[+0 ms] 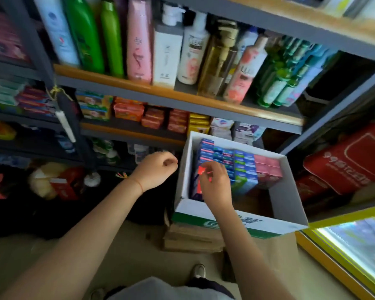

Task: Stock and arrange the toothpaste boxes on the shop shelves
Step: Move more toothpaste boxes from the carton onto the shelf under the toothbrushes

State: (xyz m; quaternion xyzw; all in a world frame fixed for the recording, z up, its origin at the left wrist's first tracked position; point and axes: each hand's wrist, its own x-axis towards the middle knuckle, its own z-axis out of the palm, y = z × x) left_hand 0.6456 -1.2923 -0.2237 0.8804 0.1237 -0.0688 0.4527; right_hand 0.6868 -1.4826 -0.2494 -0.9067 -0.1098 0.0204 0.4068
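The right grip [212, 182] pinched a red box [200, 177] at the left end of the carton [290, 191], fingers curled over its top edge; the box stood upright among the others and looked partly lifted, though blur made that uncertain. The left grip [157, 169] hung just left of the carton, loosely curled with nothing in it. Right of the red box in the carton stood packed rows of blue boxes [227, 159], then pink boxes [267, 167]. The carton rested on a stack of flattened cardboard [193, 239]. Above and behind the carton ran a shelf of soap packs [178, 120], and higher still a shelf of bottles [139, 40]. The step in hand seemed to be drawing one box from the carton. Next it would need lifting clear, then carrying to a shelf gap not visible from here.
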